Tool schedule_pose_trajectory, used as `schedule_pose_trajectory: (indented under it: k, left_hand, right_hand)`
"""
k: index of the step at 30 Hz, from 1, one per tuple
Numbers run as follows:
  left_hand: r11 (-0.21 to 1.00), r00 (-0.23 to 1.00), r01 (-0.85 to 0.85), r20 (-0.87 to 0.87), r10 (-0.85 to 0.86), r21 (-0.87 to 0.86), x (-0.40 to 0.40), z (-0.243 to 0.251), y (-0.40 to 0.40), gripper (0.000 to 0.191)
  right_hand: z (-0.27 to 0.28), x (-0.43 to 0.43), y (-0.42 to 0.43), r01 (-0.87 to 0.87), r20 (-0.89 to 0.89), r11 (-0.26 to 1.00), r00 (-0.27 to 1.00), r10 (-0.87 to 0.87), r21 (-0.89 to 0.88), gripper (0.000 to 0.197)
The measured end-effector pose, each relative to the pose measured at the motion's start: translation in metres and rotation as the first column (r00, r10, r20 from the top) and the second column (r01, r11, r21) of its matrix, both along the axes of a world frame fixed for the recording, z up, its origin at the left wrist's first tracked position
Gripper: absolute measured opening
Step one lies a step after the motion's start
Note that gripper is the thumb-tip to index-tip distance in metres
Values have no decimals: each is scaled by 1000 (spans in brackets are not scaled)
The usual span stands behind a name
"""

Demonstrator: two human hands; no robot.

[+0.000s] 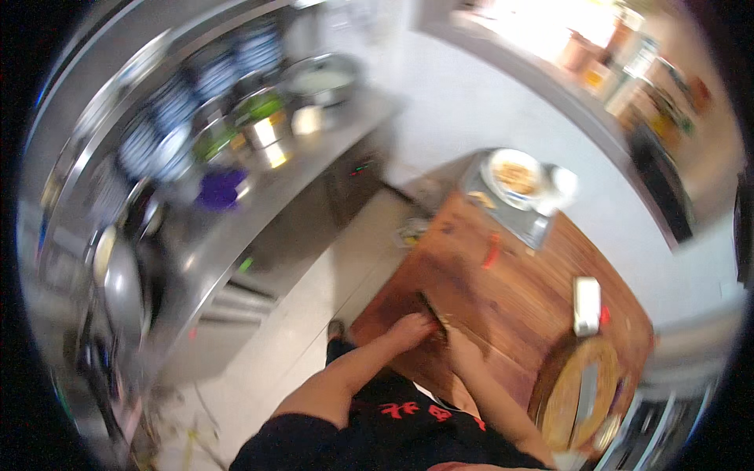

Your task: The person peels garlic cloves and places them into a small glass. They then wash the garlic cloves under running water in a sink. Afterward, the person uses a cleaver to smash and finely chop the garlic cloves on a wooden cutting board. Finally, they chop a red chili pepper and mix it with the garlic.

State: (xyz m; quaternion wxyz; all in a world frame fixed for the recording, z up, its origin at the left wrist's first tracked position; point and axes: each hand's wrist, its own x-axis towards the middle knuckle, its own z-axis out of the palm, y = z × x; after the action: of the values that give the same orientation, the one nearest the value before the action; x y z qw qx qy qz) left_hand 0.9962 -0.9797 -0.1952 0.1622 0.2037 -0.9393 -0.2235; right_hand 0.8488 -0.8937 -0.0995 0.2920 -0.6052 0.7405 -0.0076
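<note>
Over the near left part of a wooden table (pixel 500 306), both of my hands meet at a thin dark object (pixel 428 305), perhaps a blade seen edge-on; blur hides what it is. My right hand (pixel 464 351) grips its near end. Against its left side are the fingers of my left hand (pixel 414 327), with a small red spot by the fingertips. Whether the left fingers grip the object or only touch it is not clear. A red strip (pixel 490 250) lies on the wood farther off.
At the right, a cleaver (pixel 587 388) lies on a round wooden chopping block (pixel 556 406), with a white container (pixel 587 306) beyond. A bowl of food (pixel 515 175) rests on a grey tray (pixel 530 226). Left, across the floor, a steel counter (pixel 235 235) carries stacked bowls (pixel 177 106) and pots.
</note>
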Motion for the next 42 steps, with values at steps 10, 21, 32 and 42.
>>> schedule_pose_trajectory:
  k: [10, 21, 32, 42]
  left_hand:
    - [998, 984, -58, -168, 53, -30, -15, -27, 27, 9]
    - [994, 975, -103, -196, 106, 26, -28, -10, 26, 9]
    - [995, 963, -21, -264, 46, 95, -25, 13, -5, 6]
    - [995, 988, 20, -155, -5, 98, -7, 7, 16, 12]
  right_hand:
    - [-41, -25, 13, 334, 419, 913, 813, -405, 234, 35]
    - [-124, -57, 8, 306, 597, 935, 789, -144, -178, 38]
    - [4, -23, 1, 79, -113, 997, 990, -80, -12, 18]
    - [-9, 9, 9, 77, -126, 997, 989, -76, 2, 18]
